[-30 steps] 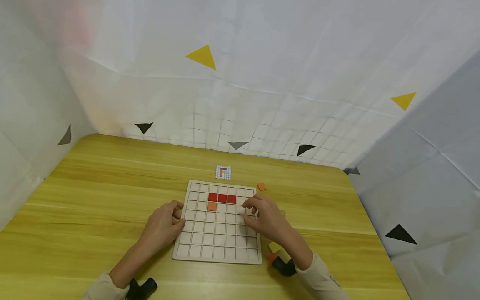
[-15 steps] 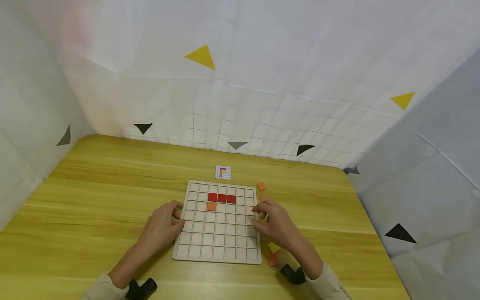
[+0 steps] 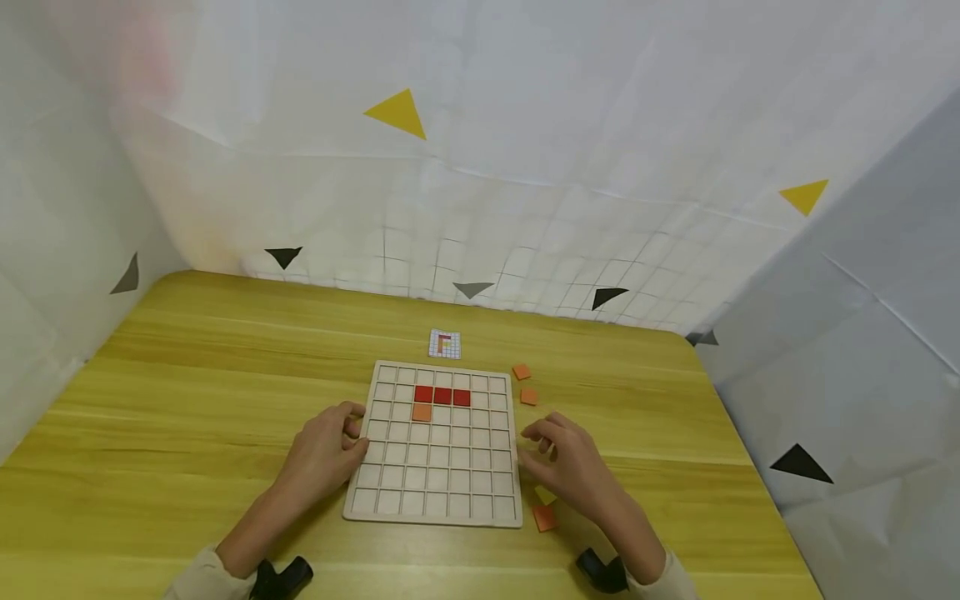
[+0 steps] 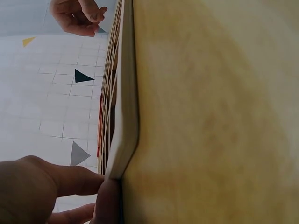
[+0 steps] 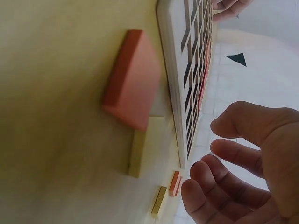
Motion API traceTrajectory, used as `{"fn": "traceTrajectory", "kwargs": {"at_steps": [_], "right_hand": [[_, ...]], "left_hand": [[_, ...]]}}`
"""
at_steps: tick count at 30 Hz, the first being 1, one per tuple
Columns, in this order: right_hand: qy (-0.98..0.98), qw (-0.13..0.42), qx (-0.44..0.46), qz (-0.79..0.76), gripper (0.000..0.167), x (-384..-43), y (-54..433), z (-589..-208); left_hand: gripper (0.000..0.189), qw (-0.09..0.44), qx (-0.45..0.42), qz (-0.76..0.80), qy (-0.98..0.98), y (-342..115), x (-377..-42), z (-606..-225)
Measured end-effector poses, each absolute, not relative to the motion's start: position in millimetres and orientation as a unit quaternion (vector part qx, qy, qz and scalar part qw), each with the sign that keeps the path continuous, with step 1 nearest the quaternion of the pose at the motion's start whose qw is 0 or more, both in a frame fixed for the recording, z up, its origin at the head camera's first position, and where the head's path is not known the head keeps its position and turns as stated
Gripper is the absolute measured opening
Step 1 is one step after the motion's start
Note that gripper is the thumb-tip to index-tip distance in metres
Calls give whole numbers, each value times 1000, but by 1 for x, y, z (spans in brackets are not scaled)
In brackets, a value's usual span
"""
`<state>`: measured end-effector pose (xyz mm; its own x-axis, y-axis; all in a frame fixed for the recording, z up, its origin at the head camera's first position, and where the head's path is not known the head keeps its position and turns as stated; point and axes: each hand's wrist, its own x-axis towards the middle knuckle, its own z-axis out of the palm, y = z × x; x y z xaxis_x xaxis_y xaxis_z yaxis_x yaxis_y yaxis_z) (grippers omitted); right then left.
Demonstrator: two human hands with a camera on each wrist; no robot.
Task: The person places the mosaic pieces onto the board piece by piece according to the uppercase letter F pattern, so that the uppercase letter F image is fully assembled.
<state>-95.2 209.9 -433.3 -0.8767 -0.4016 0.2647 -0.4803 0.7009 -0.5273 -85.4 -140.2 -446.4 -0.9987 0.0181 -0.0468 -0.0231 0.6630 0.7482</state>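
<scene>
A wooden grid board (image 3: 420, 521) lies on the table. In it sit three red tiles (image 3: 442, 396) in a row, with one orange tile (image 3: 422, 412) below the leftmost. My left hand (image 3: 322, 442) holds the board's left edge, thumb and fingers at the rim. Just off the right edge, my right hand (image 3: 566, 462) hovers with loosely bent fingers and nothing between them. Near it lie an orange tile (image 3: 545, 517) and a yellow tile (image 3: 545, 496), partly behind the hand. A second yellow tile (image 5: 159, 201) shows only in the right wrist view.
Beyond the board lies a small pattern card (image 3: 445, 344) with a coloured design. Two more orange tiles, the farther one (image 3: 522, 372) and the nearer one (image 3: 528, 397), rest by the board's far right corner. White sheeting (image 3: 525, 125) stands behind the table.
From over the board, my right hand has drawn back past its right edge, holding nothing. Orange tiles once behind it now show. The left hand stays at the rim.
</scene>
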Motion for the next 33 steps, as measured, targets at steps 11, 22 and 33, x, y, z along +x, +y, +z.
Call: {"fn": "traceTrajectory", "kwargs": {"at_steps": [11, 22, 33], "right_hand": [[-926, 66, 213, 305, 22, -86, 222, -433], [-932, 60, 194, 299, 23, -73, 229, -438], [-926, 81, 204, 308, 26, -57, 234, -442]], "left_hand": [[39, 22, 2, 414, 910, -142, -86, -448], [39, 25, 2, 411, 911, -141, -87, -449], [40, 19, 11, 410, 912, -142, -86, -450]]}}
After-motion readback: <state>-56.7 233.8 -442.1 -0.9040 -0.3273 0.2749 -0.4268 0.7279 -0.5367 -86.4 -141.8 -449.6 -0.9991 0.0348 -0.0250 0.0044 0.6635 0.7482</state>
